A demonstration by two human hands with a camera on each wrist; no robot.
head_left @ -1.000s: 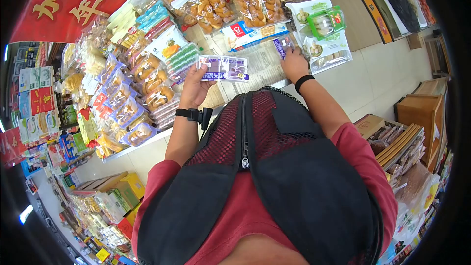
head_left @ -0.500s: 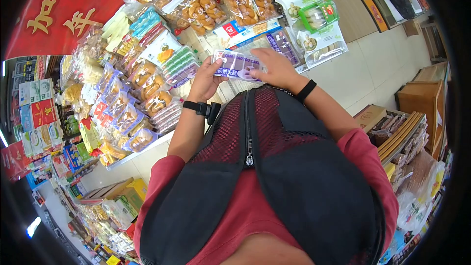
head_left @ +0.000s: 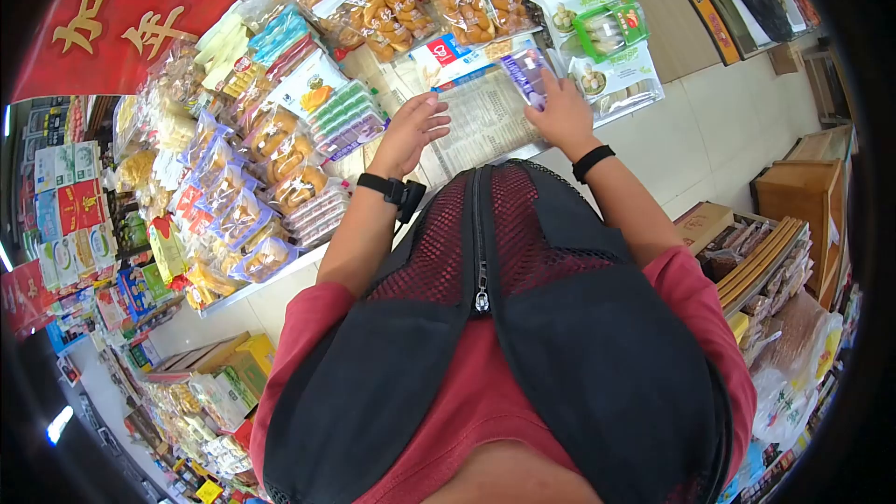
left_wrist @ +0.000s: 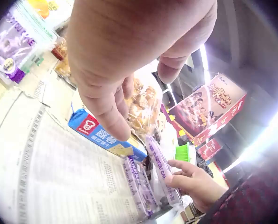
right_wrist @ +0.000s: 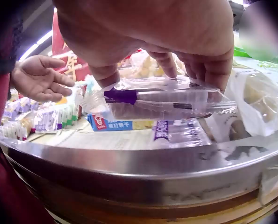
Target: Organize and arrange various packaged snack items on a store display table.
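Note:
My right hand (head_left: 567,119) grips a clear-wrapped pack of purple yam taro cake (right_wrist: 162,106) from above, fingers on one side and thumb on the other. The pack is raised over the right part of the counter. Below it a second purple cake pack (right_wrist: 182,134) lies flat on newspaper (head_left: 471,126). My left hand (head_left: 411,135) hovers over the newspaper at the left, its fingers loosely bent with nothing in them. In the left wrist view, the held cake pack (left_wrist: 158,161) tilts beside the lower one.
Behind the newspaper lies a blue and white biscuit box (head_left: 457,58). Bagged twisted pastries (head_left: 471,5) crowd the back. Packs with green and purple rows (head_left: 345,121) stand left. White bags and a green tray (head_left: 611,28) sit right. A metal edge (right_wrist: 143,161) runs along the front.
The cake pack went from my left hand, through both hands, to my right hand, which carried it right above the pack lying there. My left hand has let go.

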